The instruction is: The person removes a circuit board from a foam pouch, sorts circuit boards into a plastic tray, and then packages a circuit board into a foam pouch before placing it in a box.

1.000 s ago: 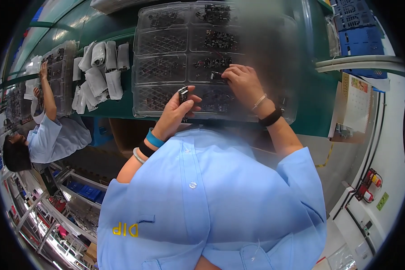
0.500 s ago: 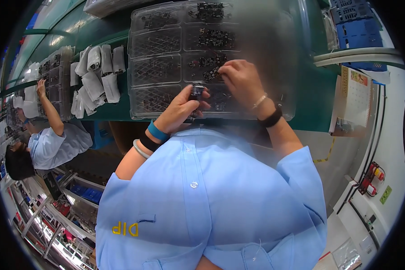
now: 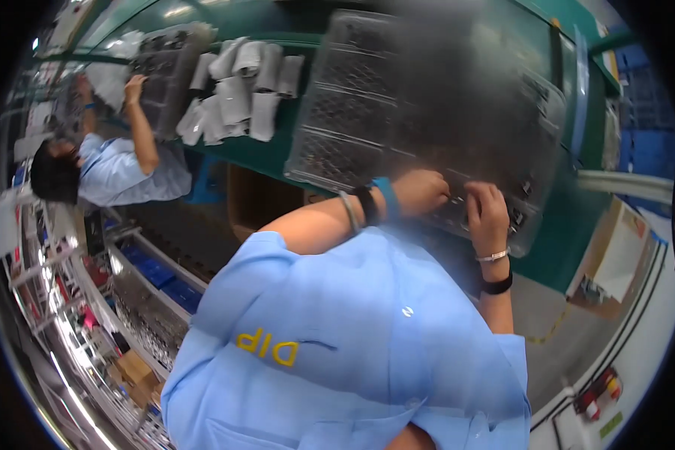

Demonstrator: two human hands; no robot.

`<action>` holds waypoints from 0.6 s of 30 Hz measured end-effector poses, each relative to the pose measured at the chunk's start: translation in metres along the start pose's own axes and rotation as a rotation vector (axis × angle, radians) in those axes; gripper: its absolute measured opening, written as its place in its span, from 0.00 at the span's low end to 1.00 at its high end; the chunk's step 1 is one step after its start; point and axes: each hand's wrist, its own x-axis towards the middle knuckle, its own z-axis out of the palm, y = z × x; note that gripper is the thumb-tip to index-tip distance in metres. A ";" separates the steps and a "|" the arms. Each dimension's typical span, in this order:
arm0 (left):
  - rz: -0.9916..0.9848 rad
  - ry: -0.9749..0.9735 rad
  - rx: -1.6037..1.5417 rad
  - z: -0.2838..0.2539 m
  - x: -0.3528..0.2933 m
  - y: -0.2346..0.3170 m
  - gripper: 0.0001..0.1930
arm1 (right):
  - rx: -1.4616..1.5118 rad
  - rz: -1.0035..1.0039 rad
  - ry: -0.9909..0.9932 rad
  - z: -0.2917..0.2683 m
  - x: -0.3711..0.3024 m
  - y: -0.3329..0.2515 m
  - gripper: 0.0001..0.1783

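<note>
Stretching from nine o'clock to three o'clock across the top, a smooth green table is carrying everything. On it, toward one o'clock, a large clear plastic tray is lying flat, its ribbed compartments holding small dark parts too blurred to make out. At eleven o'clock, a heap of soft white rolled sheets is lying just beside the tray. Further toward ten o'clock, a co-worker in a light blue shirt is reaching up to a second tray. Near the tray's lower edge, the left hand is resting curled, and the right hand is pressing bent fingers onto the compartments; I cannot tell whether either is pinching anything.
</note>
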 end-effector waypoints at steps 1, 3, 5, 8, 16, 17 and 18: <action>0.015 0.061 0.011 0.004 -0.004 -0.002 0.08 | 0.023 -0.031 -0.003 0.006 0.000 -0.009 0.08; -0.002 0.135 0.036 0.009 -0.009 -0.002 0.08 | -0.097 -0.084 -0.106 0.015 -0.005 -0.020 0.09; -0.007 0.241 0.050 0.010 -0.014 -0.001 0.08 | -0.167 -0.117 -0.151 0.026 -0.007 -0.022 0.09; 0.193 0.447 0.163 -0.008 -0.023 0.012 0.09 | -0.311 -0.109 -0.126 0.041 -0.010 -0.011 0.09; -0.030 0.932 -0.025 -0.152 -0.125 -0.057 0.12 | -0.452 0.009 -0.071 0.055 -0.011 -0.024 0.07; -0.127 1.001 0.149 -0.166 -0.143 -0.087 0.14 | -0.459 0.010 -0.074 0.058 -0.010 -0.026 0.07; -0.224 1.061 0.321 -0.172 -0.160 -0.116 0.16 | -0.488 0.000 -0.052 0.060 -0.010 -0.026 0.08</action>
